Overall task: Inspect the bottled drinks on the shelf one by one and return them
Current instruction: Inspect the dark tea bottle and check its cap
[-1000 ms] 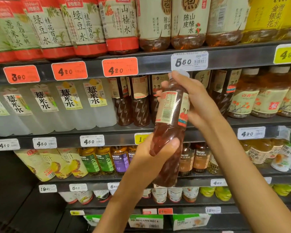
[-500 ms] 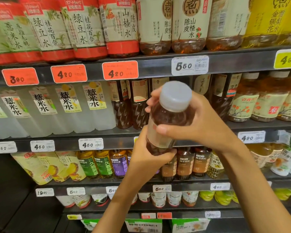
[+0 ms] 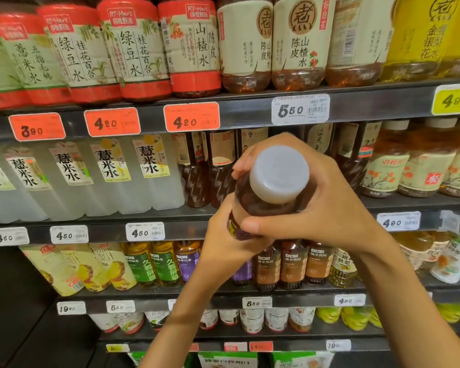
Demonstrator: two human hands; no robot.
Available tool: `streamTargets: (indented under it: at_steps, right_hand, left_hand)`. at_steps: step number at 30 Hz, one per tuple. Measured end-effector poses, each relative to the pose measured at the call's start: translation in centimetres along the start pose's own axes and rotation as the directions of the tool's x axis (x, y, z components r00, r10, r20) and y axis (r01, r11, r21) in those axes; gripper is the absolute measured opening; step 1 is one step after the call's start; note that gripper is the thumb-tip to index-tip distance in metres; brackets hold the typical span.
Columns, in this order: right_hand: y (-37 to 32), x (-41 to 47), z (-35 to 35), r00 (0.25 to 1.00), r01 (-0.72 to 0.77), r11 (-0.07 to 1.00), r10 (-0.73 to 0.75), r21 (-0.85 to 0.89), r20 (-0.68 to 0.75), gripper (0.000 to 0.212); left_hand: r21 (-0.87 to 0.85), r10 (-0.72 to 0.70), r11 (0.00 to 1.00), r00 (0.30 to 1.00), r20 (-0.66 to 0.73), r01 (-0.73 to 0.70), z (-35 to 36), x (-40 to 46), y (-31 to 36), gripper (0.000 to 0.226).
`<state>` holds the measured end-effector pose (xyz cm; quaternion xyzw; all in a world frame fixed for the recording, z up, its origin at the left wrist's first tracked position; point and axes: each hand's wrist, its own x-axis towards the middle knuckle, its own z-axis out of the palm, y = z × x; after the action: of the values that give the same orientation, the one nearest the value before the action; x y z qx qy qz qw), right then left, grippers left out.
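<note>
Bottle [image 3: 260, 203] now tipped cap-first toward camera, both hands' grip [image 3: 316, 208] around it, before stocked shelves [image 3: 250, 112].

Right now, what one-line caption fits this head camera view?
Both hands, left hand and right hand, grip a brown drink bottle, its grey cap tipped toward the camera.

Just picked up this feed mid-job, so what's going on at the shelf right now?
A person is checking one bottled drink in front of the shelves. Both hands hold a brown bottle tipped so its grey cap faces the camera: the right hand wraps the shoulder just below the cap, and the left hand grips lower down on the body. The bottle is off the shelf and not yet returned; similar dark bottles stand in the row behind it.
</note>
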<state>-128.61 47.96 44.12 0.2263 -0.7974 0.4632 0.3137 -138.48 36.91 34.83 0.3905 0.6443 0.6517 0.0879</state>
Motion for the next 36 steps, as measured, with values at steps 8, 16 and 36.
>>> streamTargets:
  at_steps: [8, 16, 36]
  right_hand:
    - [2.4, 1.7, -0.7, 0.974, -0.225, 0.820, 0.169, 0.526, 0.154, 0.071]
    - [3.2, 2.4, -0.2, 0.933, -0.261, 0.612, 0.360, 0.746, 0.031, 0.017]
    - [4.8, 3.4, -0.5, 0.865, -0.293, 0.456, 0.500, 0.840, 0.031, 0.028]
  left_hand:
    - [-0.118, -0.113, 0.982, 0.953, 0.280, 0.151, -0.9, -2.3, 1.1, 0.047]
    - [-0.166, -0.199, 0.942, 0.882, 0.426, 0.293, -1.2, -2.7, 1.2, 0.073]
    - [-0.463, -0.337, 0.733, 0.857, 0.389, 0.498, 1.2, -2.7, 1.1, 0.075]
